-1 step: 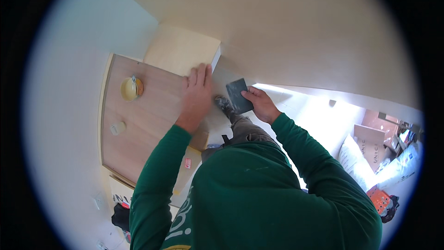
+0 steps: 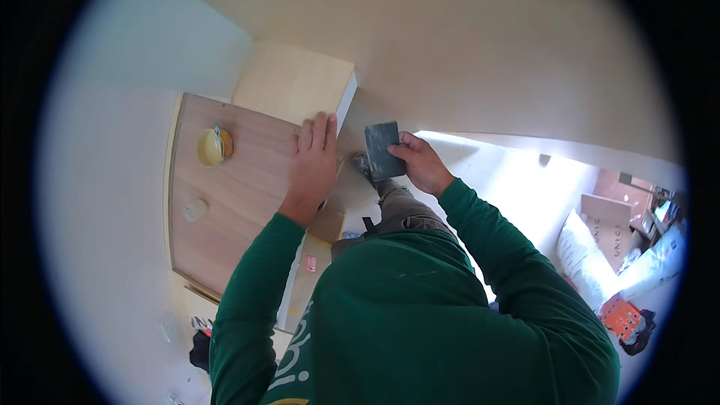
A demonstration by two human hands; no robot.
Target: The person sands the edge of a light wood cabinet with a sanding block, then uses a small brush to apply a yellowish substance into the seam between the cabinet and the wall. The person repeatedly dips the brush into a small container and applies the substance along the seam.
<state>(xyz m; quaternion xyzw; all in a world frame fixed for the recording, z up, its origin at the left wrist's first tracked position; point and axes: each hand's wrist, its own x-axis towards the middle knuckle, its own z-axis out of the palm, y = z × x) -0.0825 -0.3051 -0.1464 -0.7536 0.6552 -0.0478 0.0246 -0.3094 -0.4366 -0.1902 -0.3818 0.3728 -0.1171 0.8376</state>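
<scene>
My right hand (image 2: 424,161) grips a thin dark grey rectangular pad (image 2: 381,142) streaked with pale dust, held beside the inner edge of the wooden work surface. My left hand (image 2: 315,169) has its fingers stretched out, palm down, along the right edge of the pinkish-brown board (image 2: 232,210), close to the corner of a pale wooden panel (image 2: 292,75). On the board stand a yellow-cream bowl (image 2: 210,148) with a tool in it and a small pale container (image 2: 194,210).
A large beige surface (image 2: 465,45) rises beyond my hands. My dusty shoe (image 2: 362,161) is on the floor below. At the right lie white sacks (image 2: 585,255), cardboard (image 2: 607,217) and an orange crate (image 2: 622,319). A white wall (image 2: 105,180) runs along the left.
My left hand has moved slightly left and down along the board's edge. My right hand and the pad have shifted slightly left, and the view has shifted a little.
</scene>
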